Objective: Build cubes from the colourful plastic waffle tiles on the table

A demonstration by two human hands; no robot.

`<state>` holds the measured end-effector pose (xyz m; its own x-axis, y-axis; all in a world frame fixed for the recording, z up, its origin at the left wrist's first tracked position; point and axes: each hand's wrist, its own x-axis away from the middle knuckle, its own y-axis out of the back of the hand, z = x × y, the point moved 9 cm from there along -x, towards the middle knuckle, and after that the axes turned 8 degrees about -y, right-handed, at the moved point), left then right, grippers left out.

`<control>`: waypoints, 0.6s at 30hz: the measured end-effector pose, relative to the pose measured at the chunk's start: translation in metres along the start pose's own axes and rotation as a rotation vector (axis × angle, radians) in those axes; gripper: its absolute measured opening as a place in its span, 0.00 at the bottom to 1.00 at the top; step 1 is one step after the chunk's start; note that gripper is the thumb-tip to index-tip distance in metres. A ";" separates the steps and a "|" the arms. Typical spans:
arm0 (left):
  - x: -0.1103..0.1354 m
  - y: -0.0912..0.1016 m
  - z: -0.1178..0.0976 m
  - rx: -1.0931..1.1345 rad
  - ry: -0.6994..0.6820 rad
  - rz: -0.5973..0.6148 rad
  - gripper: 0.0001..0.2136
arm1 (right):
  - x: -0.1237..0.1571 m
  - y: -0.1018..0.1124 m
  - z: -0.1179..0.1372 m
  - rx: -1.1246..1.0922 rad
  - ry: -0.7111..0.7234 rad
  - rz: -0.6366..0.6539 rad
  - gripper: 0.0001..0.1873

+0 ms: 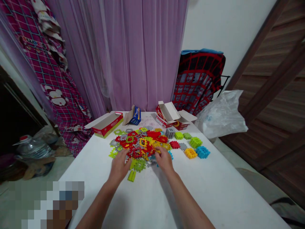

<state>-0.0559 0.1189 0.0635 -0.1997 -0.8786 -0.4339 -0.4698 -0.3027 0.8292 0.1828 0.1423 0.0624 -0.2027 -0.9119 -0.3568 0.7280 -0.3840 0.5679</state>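
Observation:
A heap of toothed plastic building pieces, in red, yellow, green, grey and blue, lies in the middle of the white table. My left hand reaches into its near left edge, thumb and fingers apart beside a green square piece. At the near right edge, my right hand touches the heap with bent fingers, thumb apart from them. Neither hand visibly lifts a piece; some fingertips are hidden among the pieces. A light green piece lies just in front of the heap.
Assembled cubes, among them a blue cube, a yellow cube and a grey cube, stand on the right. Along the back are an open red box, a blue box and other red boxes. A plastic bag hangs at the right edge.

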 end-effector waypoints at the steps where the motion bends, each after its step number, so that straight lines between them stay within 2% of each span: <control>1: 0.017 -0.003 0.000 -0.043 -0.020 0.006 0.24 | 0.011 -0.001 -0.002 -0.003 0.020 0.042 0.14; 4: 0.054 -0.023 -0.007 -0.144 -0.096 0.116 0.39 | 0.044 -0.010 0.004 -0.021 0.078 0.165 0.12; 6: 0.060 -0.033 -0.013 -0.176 -0.123 0.173 0.41 | 0.057 -0.020 0.014 -0.031 0.123 0.217 0.13; 9: 0.043 -0.035 -0.020 -0.208 -0.115 0.163 0.35 | 0.059 -0.029 0.028 -0.042 0.183 0.222 0.13; 13: 0.018 -0.030 -0.021 -0.225 -0.070 0.086 0.32 | 0.042 -0.030 0.035 -0.002 0.178 0.157 0.13; 15: 0.016 -0.030 -0.020 -0.205 -0.067 0.051 0.33 | 0.031 -0.029 0.043 0.050 0.209 0.140 0.15; 18: 0.022 -0.029 -0.016 -0.156 -0.065 0.005 0.34 | 0.018 -0.035 0.067 0.133 0.342 0.176 0.23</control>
<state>-0.0329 0.1027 0.0355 -0.2591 -0.8560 -0.4474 -0.3302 -0.3568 0.8739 0.1099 0.1298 0.0862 0.1633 -0.8733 -0.4590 0.6364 -0.2622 0.7254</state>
